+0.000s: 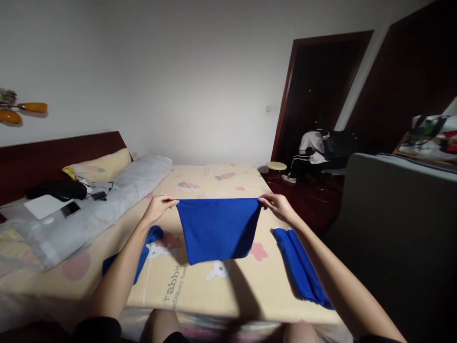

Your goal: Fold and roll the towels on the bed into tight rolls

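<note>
Now left fingers (173, 203), right fingers (266, 200) pinch blue cloth (218, 229) at 2 corners, top edge straight; yellow bedsheet (273, 283) spreads beyond.

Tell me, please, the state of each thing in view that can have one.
Held blue cloth: spread between both hands, hanging from its upper corners.
Left hand: grip closed on one upper corner.
Right hand: grip closed on the other.
Blue cloth at right: looks folded lengthwise, on the bed.
Blue cloth at left: lying, partly hidden.
Stool: upright.
Pillow: lying down.
Phone-like device: lying, screen looks dark.
</note>
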`<state>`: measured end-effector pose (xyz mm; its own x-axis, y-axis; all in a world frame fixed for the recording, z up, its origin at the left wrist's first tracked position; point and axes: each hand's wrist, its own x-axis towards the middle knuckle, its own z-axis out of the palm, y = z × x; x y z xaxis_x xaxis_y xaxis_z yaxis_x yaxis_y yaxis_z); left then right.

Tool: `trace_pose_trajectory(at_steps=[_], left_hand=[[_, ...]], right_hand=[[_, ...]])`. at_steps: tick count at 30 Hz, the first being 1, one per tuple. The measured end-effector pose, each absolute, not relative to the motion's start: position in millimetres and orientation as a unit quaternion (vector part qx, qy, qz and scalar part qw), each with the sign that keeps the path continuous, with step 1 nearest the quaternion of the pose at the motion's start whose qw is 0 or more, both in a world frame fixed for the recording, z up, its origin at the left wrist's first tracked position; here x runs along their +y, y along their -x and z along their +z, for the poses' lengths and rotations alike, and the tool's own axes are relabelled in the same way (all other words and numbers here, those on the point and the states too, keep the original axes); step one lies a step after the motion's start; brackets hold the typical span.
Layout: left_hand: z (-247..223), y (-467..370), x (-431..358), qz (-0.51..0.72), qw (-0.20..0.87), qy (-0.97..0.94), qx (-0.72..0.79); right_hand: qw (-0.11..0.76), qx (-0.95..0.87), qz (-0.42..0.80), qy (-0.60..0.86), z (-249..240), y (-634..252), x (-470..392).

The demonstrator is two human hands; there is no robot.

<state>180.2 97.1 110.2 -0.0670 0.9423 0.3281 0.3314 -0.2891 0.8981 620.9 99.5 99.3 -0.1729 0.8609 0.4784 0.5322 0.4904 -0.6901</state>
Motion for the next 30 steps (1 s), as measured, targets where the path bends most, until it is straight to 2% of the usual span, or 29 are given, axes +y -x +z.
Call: trace_pose_trajectory(at_steps=[4,8,18,25,30], left_hand=[[117.7,-177.4,92.2,0.512,0.269,-0.629,0.52],[110.9,-175.2,101.4,0.501,0.289,-0.627,0.522],[64.9,-182.5,167.4,0.447,0.336,-0.631,0.538],[63.4,-200.2,231.3,0.51,0.277,-0.604,0.546],[53.3,-191.4,226.6,0.526,0.221,-0.625,0.533]], right_hand=[[0.417,-0.757,0.22,0.451,106.8,-622.1,102.9],[0.419,-0.736,0.269,0.459,104.6,-618.8,112.0],[0.442,-0.644,0.366,0.505,59.3,-600.9,173.5],[0.524,-0.612,0.309,0.505,49.4,-595.1,220.0],[0.552,-0.635,0.267,0.47,40.2,-610.2,211.3]])
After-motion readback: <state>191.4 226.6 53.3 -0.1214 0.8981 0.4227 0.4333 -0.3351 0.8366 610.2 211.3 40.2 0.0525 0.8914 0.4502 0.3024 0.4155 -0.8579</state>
